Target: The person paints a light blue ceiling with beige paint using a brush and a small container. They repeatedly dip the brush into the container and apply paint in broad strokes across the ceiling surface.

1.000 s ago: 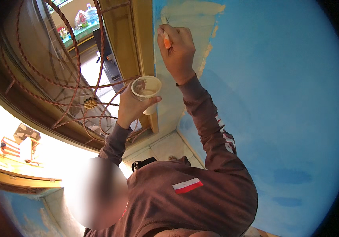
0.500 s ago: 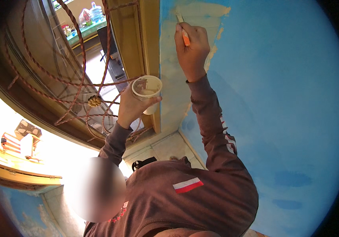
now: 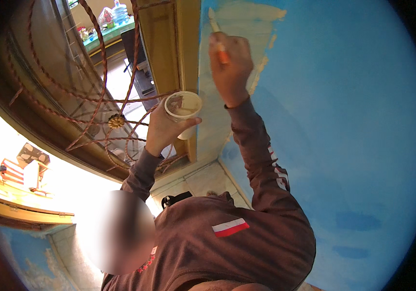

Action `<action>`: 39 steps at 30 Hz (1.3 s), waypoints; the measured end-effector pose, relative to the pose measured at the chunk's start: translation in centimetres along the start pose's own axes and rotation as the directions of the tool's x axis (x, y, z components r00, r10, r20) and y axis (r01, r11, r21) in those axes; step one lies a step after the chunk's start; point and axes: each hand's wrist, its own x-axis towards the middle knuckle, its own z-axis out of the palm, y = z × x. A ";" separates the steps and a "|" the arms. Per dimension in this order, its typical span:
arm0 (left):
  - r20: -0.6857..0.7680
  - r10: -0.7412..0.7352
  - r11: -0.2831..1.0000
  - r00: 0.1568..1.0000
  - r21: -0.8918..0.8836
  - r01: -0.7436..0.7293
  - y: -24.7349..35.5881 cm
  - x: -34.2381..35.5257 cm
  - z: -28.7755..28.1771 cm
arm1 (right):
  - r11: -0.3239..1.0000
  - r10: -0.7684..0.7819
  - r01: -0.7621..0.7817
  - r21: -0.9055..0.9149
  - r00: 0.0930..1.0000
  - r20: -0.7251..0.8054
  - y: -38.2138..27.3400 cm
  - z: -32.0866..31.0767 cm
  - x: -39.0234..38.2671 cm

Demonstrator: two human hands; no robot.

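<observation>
My right hand grips a slim paintbrush with an orange section on its handle. The bristles are against a patch of pale cream paint on the blue wall, beside the brown wooden frame. Lower and to the left, my left hand is wrapped round a translucent plastic cup, its thumb across the front below the rim. Some pale paint shows inside the cup, which is close to the door frame and its twisted metal grille.
The twisted metal grille with a gold rosette fills the upper left. Through it shows a green-topped counter holding a water jug and bags. An orange wooden ledge is at left, with chair-like items above. Tiled floor lies below.
My right hand has shifted right overall and, lately, slightly down, with the brush angled more leftward at its tip. My left hand and the cup have moved slightly right.
</observation>
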 end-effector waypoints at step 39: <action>0.175 0.040 0.998 0.984 0.036 -0.047 -0.2 -0.6 0.0 | 0.471 0.641 -0.627 0.620 0.726 0.247 11.4 -3.0 -0.1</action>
